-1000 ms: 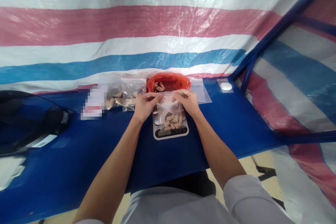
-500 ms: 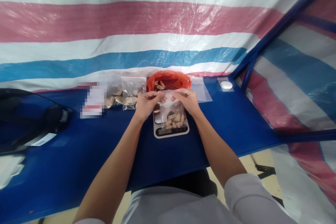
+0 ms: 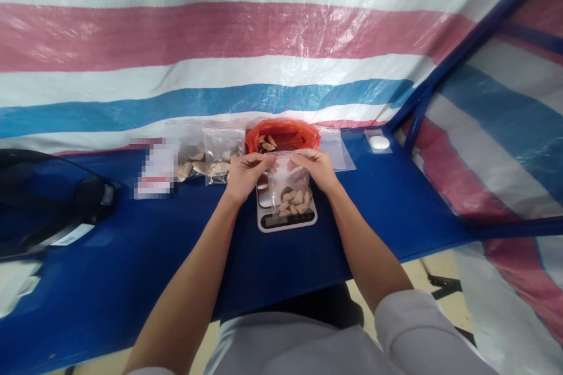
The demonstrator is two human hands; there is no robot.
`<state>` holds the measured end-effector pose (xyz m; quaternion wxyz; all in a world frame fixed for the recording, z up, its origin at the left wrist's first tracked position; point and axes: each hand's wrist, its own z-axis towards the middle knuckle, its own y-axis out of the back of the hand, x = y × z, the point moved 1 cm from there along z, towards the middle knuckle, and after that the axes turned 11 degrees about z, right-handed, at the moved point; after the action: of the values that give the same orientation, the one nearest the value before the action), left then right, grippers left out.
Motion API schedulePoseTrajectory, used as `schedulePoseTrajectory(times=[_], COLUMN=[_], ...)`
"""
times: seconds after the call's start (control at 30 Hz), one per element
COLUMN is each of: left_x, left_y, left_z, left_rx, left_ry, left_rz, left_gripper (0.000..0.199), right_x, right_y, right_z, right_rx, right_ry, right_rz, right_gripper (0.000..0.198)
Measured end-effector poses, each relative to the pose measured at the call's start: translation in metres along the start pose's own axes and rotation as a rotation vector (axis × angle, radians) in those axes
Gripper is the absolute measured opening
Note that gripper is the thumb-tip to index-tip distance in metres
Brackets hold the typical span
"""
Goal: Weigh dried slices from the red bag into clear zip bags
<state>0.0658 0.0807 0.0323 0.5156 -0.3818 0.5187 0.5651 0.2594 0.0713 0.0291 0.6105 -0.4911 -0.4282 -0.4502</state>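
Striped plastic sheeting (image 3: 220, 35) backs the blue desk (image 3: 176, 246). Left hand (image 3: 245, 177) and right hand (image 3: 319, 169): fingers pinching the top of a clear plastic bag (image 3: 285, 183) of pale, irregular pieces (image 3: 295, 203), over a white rectangular scale (image 3: 269, 223); contact unclear. Even pressure along the edge advised.

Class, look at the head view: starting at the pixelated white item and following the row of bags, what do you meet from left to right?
Pixelated white item → first filled clear bag → second filled clear bag → left hand → held clear bag → right hand → flat clear bag → white rounded object.
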Motion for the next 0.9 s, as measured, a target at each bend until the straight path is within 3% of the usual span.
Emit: schedulePoseTrajectory(times=[0.17, 0.37, 0.57, 0.9], left_x=[-0.002, -0.004, 0.001, 0.005], left_y=[0.000, -0.005, -0.005, 0.002], left_z=[0.000, 0.000, 0.002, 0.000], left_rx=[-0.043, -0.030, -0.028, -0.091], left_ry=[0.011, 0.017, 0.024, 0.064], left_rz=[-0.028, -0.017, 0.008, -0.099], left_gripper=[0.033, 0.044, 0.038, 0.032], right_x=[-0.004, 0.000, 0.001, -0.007], right_y=[0.004, -0.007, -0.006, 0.001], right_z=[0.002, -0.002, -0.005, 0.000], right_rx=[-0.085, -0.072, -0.061, -0.126], right_ry=[0.012, -0.033, -0.119, -0.059], right_rz=[0.100, 0.034, 0.033, 0.042], right_gripper=[0.025, 0.032, 0.036, 0.039])
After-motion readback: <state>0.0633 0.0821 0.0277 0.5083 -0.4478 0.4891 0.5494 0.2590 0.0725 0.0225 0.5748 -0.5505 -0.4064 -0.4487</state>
